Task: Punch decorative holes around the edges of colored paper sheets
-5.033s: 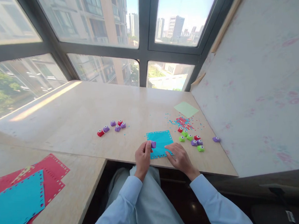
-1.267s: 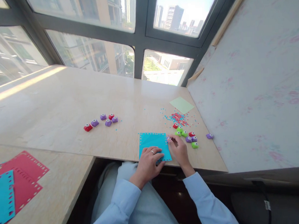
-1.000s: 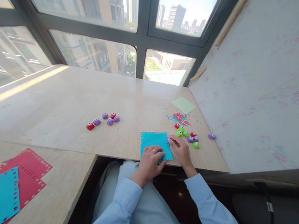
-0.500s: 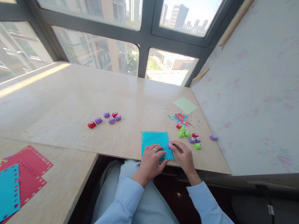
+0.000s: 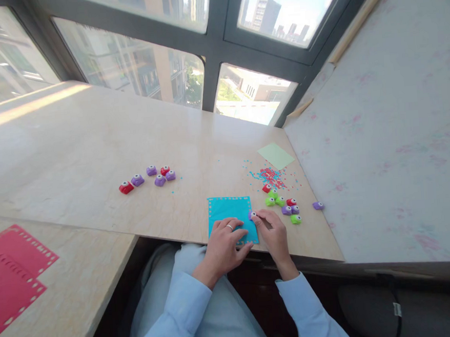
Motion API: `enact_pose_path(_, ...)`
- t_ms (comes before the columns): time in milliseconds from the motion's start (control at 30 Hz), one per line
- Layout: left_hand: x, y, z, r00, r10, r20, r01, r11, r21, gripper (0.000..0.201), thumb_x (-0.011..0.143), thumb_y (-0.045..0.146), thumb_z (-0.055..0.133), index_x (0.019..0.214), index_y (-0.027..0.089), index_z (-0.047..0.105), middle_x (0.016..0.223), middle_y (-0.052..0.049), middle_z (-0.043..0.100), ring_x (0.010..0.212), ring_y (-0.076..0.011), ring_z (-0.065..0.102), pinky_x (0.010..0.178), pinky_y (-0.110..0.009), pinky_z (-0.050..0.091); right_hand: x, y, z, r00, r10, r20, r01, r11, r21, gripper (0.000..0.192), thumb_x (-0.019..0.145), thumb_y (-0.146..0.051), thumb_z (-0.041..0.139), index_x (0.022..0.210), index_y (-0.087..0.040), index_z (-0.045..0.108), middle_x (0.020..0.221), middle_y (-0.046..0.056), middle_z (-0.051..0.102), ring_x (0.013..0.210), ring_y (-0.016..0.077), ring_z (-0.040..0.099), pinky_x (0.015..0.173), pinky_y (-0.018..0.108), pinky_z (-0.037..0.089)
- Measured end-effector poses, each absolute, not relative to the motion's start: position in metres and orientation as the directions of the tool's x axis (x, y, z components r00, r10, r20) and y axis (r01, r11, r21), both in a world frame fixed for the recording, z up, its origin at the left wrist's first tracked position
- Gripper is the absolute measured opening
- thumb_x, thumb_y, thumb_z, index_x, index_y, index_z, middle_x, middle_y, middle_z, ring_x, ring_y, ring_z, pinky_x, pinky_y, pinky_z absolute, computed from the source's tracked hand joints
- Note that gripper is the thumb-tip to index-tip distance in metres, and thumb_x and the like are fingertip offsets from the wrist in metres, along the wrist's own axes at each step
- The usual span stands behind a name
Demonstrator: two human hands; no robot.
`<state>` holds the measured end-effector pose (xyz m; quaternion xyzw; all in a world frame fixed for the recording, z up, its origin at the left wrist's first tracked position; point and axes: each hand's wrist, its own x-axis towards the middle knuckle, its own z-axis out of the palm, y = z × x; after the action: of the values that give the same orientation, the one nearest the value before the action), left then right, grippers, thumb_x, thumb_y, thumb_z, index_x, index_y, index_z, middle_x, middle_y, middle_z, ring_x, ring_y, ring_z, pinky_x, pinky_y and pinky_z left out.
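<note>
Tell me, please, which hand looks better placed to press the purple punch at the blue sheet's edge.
Probably the right hand: it holds the purple punch at the right edge of the blue sheet, while the left hand rests on that sheet, apart from the punch.

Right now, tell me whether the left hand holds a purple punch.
No: the left hand rests on the blue sheet; the right hand holds the purple punch.

grey-framed windows [image 5: 217,51] stand along the far edge of the tabletop [image 5: 92,136]; a pale, pink-flowered wall [image 5: 392,141] meets its right edge; a strip of sunlight [image 5: 31,106] lies at its far left corner.
</note>
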<state>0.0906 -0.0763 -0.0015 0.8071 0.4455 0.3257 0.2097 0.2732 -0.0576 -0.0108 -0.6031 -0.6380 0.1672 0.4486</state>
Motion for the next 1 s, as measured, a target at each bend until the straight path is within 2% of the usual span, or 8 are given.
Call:
enact_pose_path(133, 0.09, -0.075, 0.0, 0.384, 0.858, 0.341, 0.576, -0.511, 0.638, 0.018, 0.087, 0.038, 0.064, 0.097, 0.024, 0.071, 0.114, -0.006, 0.067, 0.11, -0.0257, 0.056, 0.091, -0.044, 0.04, 0.275, -0.06, -0.008, 0.126, 0.936, 0.33, 0.584, 0.199, -0.787, 0.023, 0.087, -0.043, 0.065, 0.092, -0.022, 0.074, 0.097, 0.008, 0.071, 0.094, 0.0219, 0.064, 0.089, 0.04, 0.051)
enact_pose_path(400, 0.088, -0.076, -0.004, 0.384, 0.847, 0.369, 0.558, -0.531, 0.638, 0.013, 0.09, 0.026, 0.059, 0.097, 0.024, 0.069, 0.113, -0.005, 0.068, 0.112, -0.0252, 0.058, 0.09, -0.043, 0.042, 0.276, -0.064, -0.006, 0.117, 0.948, 0.297, 0.573, 0.18, -0.8, 0.021, 0.087, -0.04, 0.066, 0.095, -0.023, 0.074, 0.1, 0.008, 0.071, 0.096, 0.0219, 0.064, 0.09, 0.04, 0.052)
enact_pose_path(1000, 0.086, -0.077, -0.002, 0.408, 0.828, 0.383, 0.566, -0.559, 0.606, 0.02, 0.092, 0.02, 0.052, 0.106, 0.022, 0.066, 0.119, -0.008, 0.068, 0.119, -0.0262, 0.058, 0.091, -0.043, 0.044, 0.273, -0.07, -0.002, 0.141, 0.934, 0.327, 0.664, 0.155, -0.731, 0.017, 0.088, -0.036, 0.066, 0.096, -0.023, 0.073, 0.098, 0.009, 0.072, 0.094, 0.0238, 0.066, 0.086, 0.042, 0.055)
